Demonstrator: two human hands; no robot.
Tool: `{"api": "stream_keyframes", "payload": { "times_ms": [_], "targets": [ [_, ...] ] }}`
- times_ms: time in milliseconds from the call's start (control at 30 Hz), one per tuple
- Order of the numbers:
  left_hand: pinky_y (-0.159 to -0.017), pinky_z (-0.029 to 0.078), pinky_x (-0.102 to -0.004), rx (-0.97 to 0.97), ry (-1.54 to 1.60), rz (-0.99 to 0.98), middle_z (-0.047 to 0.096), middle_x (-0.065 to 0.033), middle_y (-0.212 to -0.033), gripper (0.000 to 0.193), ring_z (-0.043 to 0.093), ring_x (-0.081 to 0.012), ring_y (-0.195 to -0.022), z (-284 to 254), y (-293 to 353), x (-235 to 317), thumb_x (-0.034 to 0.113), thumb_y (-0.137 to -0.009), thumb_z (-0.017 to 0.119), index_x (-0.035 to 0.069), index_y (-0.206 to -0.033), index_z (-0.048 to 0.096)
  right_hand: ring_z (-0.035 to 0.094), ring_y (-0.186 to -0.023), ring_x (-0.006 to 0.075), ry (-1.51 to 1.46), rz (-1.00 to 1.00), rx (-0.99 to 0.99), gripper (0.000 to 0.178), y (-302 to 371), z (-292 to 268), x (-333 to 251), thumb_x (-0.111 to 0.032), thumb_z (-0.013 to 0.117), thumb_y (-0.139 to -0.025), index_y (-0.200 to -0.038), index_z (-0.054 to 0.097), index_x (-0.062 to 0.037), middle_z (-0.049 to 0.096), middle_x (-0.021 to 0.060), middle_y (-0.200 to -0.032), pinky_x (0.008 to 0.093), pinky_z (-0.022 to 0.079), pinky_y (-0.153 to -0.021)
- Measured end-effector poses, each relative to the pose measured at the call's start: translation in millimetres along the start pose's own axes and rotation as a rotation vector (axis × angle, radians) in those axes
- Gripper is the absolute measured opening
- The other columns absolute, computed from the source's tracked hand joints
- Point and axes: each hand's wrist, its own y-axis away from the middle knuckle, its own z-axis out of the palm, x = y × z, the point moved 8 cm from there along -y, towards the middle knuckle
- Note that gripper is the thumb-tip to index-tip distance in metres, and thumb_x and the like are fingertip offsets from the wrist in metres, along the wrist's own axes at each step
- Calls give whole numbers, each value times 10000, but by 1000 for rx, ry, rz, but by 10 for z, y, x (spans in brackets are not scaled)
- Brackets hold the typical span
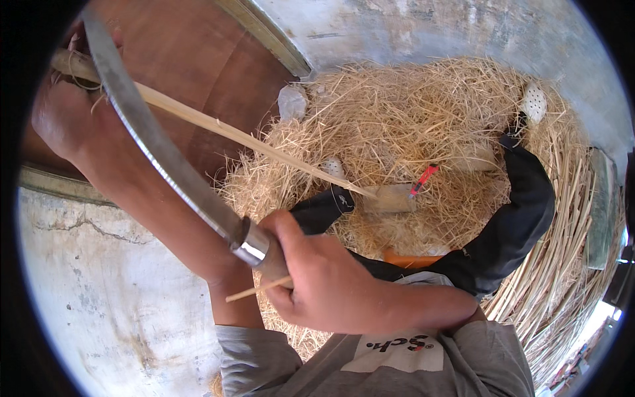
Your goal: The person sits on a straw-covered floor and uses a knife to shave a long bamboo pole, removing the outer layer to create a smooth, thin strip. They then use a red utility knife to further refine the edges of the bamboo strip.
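Note:
My right hand (324,278) grips the handle of a long curved steel blade (152,139), which sweeps up to the upper left. A metal collar (251,246) joins blade and handle. My left hand (63,109) at the upper left holds the thick end of a thin pale bamboo strip (238,135). The strip runs down and right, crossing under the blade, to a pointed tip over the straw. A short sliver of bamboo (258,289) sticks out under my right hand.
A heap of dry straw (397,126) and split cane covers the floor around my dark-trousered legs (522,212). A small red-handled tool (423,180) lies on the straw. Brown door panel (198,53) behind, cracked concrete floor (112,284) at left.

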Motion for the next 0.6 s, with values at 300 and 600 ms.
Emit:
{"api": "stream_keyframes", "payload": {
  "times_ms": [300,600],
  "targets": [
    [-844,455,-416,-1,-1,-51,572,-116,-1035,253,536,-236,-968,-46,-4,-6,191,-942,487,-8,-1075,566,640,-642,418,-13,196,-28,431,402,8,432,-46,619,-777,-1111,358,31,596,229,-694,474,510,-558],
    [-947,448,-542,-74,-33,158,534,-201,-1167,289,529,-280,-1111,149,-9,226,109,-953,399,-51,-1150,535,625,-597,427,127,305,78,373,483,-89,883,-49,606,-765,-1068,410,47,582,236,-658,473,491,-540]
  ]
}}
